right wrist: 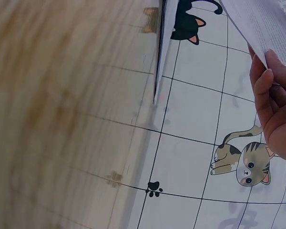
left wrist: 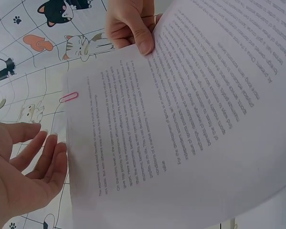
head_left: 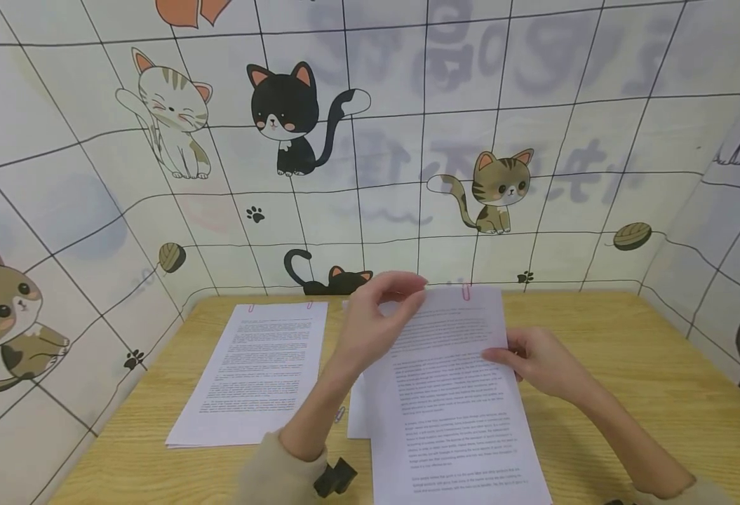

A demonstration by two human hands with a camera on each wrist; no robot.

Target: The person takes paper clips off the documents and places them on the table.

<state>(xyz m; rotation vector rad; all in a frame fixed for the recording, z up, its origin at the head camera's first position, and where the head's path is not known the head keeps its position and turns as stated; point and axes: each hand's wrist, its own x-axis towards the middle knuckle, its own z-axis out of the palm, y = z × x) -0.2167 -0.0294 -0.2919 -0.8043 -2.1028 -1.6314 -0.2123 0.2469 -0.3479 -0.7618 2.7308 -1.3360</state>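
My right hand [head_left: 543, 361] pinches the right edge of a printed paper sheaf [head_left: 452, 421], thumb on the front and fingers behind. The sheaf is raised and tilted, its lower part curving toward me. One pink paper clip [head_left: 467, 292] sits on its top edge, right of the middle. My left hand [head_left: 382, 315] is by the top left corner; in the left wrist view its loosely bent fingers [left wrist: 47, 157] are right at the top edge, with no paper between them and the thumb. In the right wrist view the right hand [right wrist: 279, 105] holds the sheaf at its edge.
A printed stack [head_left: 256, 379] with two pink clips on its top edge lies at the left of the wooden table [head_left: 628, 393]. More white paper [head_left: 357, 414] lies partly hidden under the raised sheaf. Loose paper clips [head_left: 340, 415] lie between. A cat-patterned wall [head_left: 382, 154] rises behind.
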